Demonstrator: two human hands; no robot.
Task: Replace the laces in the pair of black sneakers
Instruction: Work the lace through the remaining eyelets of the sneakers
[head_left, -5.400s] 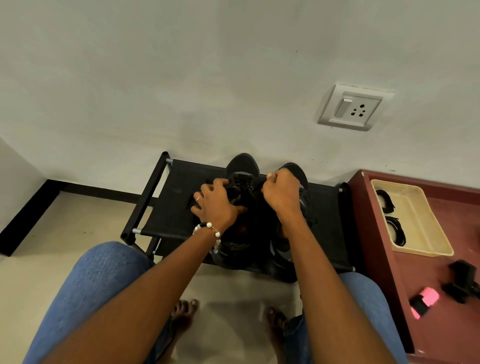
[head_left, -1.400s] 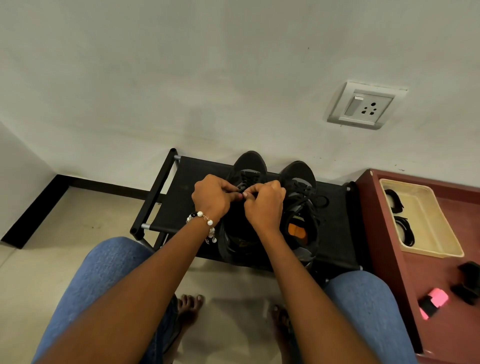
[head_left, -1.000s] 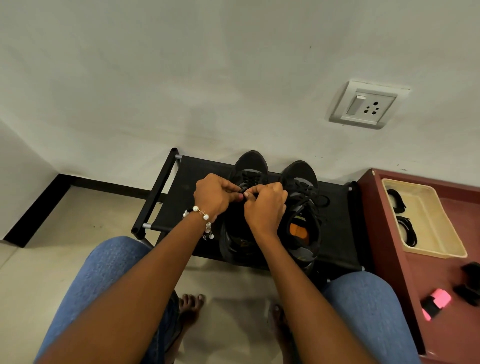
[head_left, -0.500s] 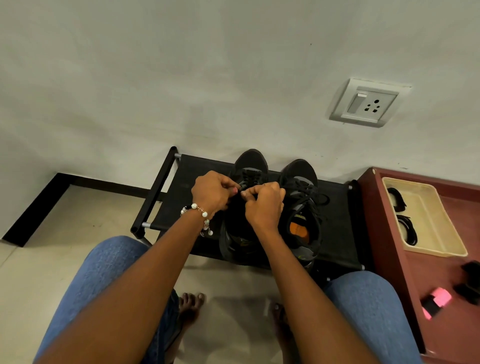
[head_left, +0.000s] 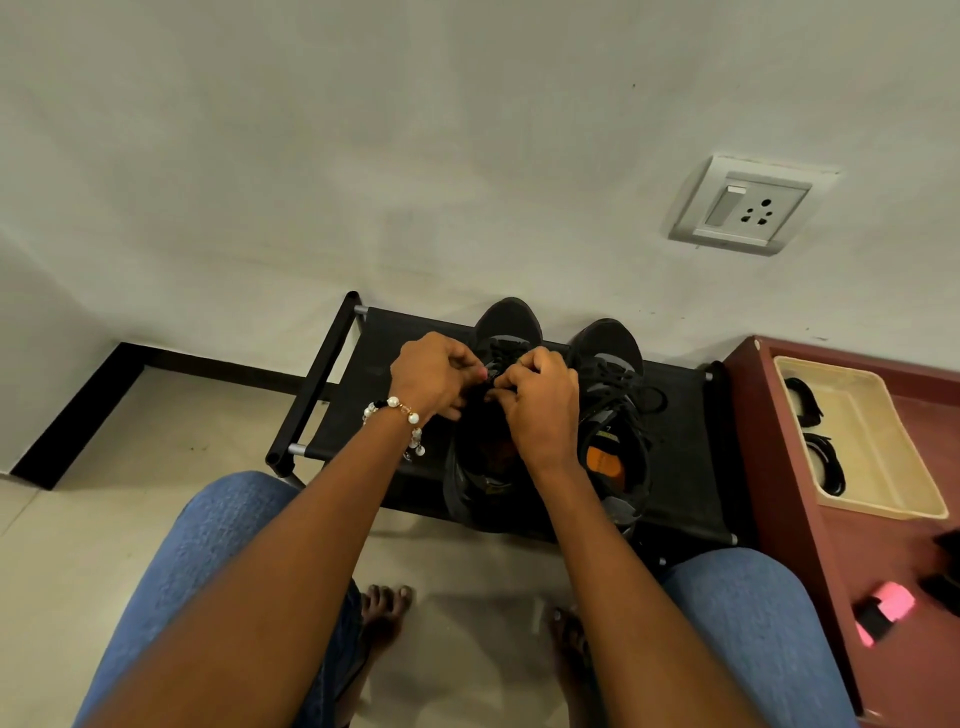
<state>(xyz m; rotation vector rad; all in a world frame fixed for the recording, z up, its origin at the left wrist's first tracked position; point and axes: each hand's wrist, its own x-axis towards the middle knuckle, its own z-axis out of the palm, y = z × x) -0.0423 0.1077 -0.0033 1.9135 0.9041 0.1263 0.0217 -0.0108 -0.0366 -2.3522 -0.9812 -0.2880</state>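
Note:
Two black sneakers stand side by side on a low black fabric rack (head_left: 680, 431), toes toward the wall. Over the left sneaker (head_left: 506, 325) my left hand (head_left: 434, 376) and my right hand (head_left: 540, 400) meet, fingers curled, each pinching a black lace (head_left: 491, 373) at the eyelets. The hands hide most of that shoe's lacing. The right sneaker (head_left: 610, 410) sits free, with loose black laces and an orange insole showing.
A maroon cabinet top (head_left: 919, 525) on the right carries a cream tray (head_left: 878, 467) holding coiled black laces (head_left: 826, 462), plus a pink-and-black item (head_left: 880, 610). A wall socket (head_left: 745, 208) is above. My knees and bare feet are close to the rack.
Over five seconds my hands came together from apart at the left sneaker's upper eyelets. In the last second they shifted only slightly, fingers working the lace.

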